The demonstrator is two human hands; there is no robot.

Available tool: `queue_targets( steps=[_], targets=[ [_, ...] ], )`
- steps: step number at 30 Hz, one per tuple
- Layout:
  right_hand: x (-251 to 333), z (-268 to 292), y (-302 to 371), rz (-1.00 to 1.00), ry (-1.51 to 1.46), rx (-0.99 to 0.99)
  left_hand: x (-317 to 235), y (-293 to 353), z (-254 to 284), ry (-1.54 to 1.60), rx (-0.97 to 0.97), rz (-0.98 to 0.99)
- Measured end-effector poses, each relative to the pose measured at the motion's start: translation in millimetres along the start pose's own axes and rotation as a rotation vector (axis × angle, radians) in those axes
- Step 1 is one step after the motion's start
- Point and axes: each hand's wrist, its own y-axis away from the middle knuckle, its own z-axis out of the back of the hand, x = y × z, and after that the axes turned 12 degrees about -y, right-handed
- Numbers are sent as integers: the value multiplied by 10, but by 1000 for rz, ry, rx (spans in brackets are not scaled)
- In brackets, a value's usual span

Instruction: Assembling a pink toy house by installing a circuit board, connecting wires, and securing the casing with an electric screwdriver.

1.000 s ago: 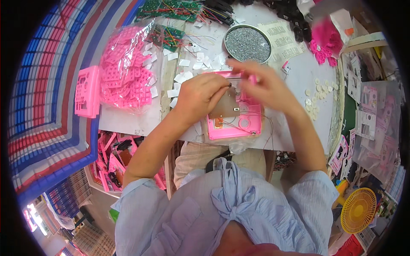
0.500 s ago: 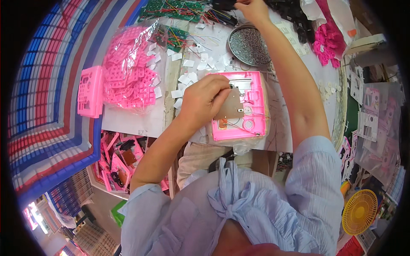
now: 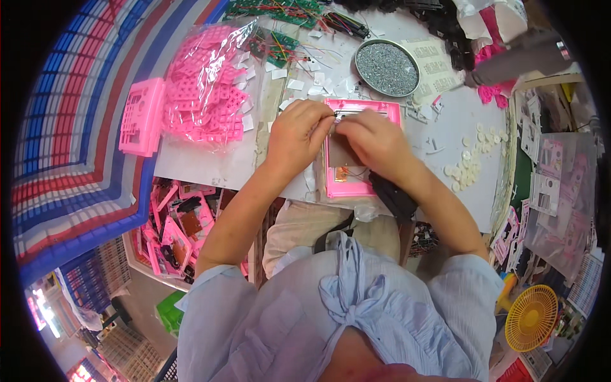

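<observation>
A pink plastic housing (image 3: 350,190) lies in front of me with a brown board (image 3: 342,153) inside it. Over its upper left edge, my left hand (image 3: 299,135) is closed in a pinch. A small dark bit shows at those fingertips, too small to name. My right hand (image 3: 379,145) bends over the housing's right side, its fingertips close to the left ones. From under its palm a black plastic part (image 3: 393,196) sticks out toward me, apparently held by the curled fingers. Those fingers hide much of the housing's inside.
Beyond the housing stands a round tray of small metal screws (image 3: 387,69). A bag of pink parts (image 3: 207,95) and a pink casing (image 3: 141,118) sit left. White discs (image 3: 468,165) lie right; a dark grey cylindrical tool (image 3: 525,57) juts in at upper right. Green circuit boards (image 3: 273,11) lie far back.
My right hand has come back from the black parts at the far edge to the housing, bringing a black plastic part. My left hand stays at the housing. The grey tool has swung inward.
</observation>
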Motion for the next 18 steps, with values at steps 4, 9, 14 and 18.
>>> queue_targets(
  steps=[4, 9, 14, 18],
  targets=[
    [-19, 56, -247, 8, 55, -256, -46, 39, 11, 0, -32, 48],
    [83, 438, 4, -483, -390, -224, -52, 18, 29, 20, -23, 7],
    [15, 251, -18, -173, -180, -35, -81, -20, -8, -26, 11, -54],
    [45, 119, 25, -187, -178, -145, -71, -42, -59, -99, -10, -55]
  ],
)
